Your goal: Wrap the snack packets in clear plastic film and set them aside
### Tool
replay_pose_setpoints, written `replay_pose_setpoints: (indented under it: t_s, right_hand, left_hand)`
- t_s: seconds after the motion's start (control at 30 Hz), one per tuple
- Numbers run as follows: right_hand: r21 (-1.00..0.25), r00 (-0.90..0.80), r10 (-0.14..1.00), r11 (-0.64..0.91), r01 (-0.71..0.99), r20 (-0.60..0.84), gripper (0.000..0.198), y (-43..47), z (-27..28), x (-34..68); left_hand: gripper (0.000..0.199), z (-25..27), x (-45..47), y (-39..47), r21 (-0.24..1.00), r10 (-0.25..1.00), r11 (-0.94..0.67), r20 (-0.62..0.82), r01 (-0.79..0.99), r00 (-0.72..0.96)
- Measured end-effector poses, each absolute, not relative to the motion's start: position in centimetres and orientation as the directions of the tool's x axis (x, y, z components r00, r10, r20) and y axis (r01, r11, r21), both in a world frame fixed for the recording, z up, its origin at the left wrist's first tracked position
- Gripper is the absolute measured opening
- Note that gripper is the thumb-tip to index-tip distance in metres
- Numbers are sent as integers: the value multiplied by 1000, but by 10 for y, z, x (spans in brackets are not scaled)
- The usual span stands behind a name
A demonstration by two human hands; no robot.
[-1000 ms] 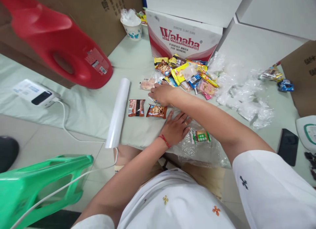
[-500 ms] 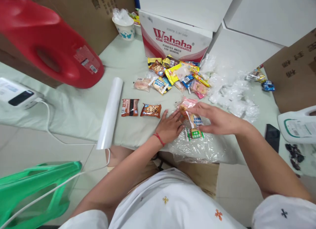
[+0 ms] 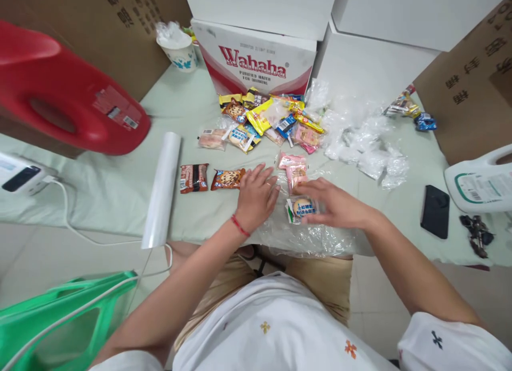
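My left hand lies with fingers outstretched, its fingertips by the right end of a brown chocolate-chip cookie packet. A second brown packet sits to its left. Between the thumb and fingers of my right hand is a clear and white biscuit packet with blue lettering. That packet covers most of a green one, whose edge shows on the left. Just above are pink snack packets. A clear plastic bag is spread flat under these snacks.
A pile of mixed snacks lies before the Wahaha box, with crumpled clear bags to its right. On the left are a plastic-film roll and a red jug. A phone and white bottle are at right.
My left hand has shifted left, off the pink packets, to the brown cookie packet. My right hand has brought the blue-lettered biscuit packet down over the green one. The camera view has shifted slightly.
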State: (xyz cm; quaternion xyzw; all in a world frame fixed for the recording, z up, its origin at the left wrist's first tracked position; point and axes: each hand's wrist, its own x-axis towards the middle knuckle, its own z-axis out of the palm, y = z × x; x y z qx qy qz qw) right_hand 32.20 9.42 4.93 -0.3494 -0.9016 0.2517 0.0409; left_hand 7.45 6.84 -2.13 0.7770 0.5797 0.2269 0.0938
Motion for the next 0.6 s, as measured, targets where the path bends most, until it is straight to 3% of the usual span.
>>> replay_pose_setpoints:
  t_s: [0.1,0.2,0.3,0.4,0.5,0.6]
  right_hand:
    - [-453,-468,879,381,806,-93,51,121,46,321]
    - [-310,-251,949,184,933,-191,64,145,34,298]
    - [-190,-256,940,216,958,-224,72,151,22,271]
    - [-115,-245,952,227,967,-185,51,149,24,263]
    - [-179,-194,962,160,971,-193,46,161,35,276]
    - [-409,-203,962,113,905,-182,45,193,43,289]
  left_hand:
    - [36,-4,81,44,406,897,-383,377,830,229]
    - [35,-1,96,18,321,802,-586,364,744,474]
    - [35,-10,106,8,248,741,-665,339,705,579]
    - [34,-20,109,11,221,727,-674,371,705,578]
    - [32,-23,107,15,225,706,-688,426,690,566]
    - [31,-22,108,18,234,698,-691,462,684,547]
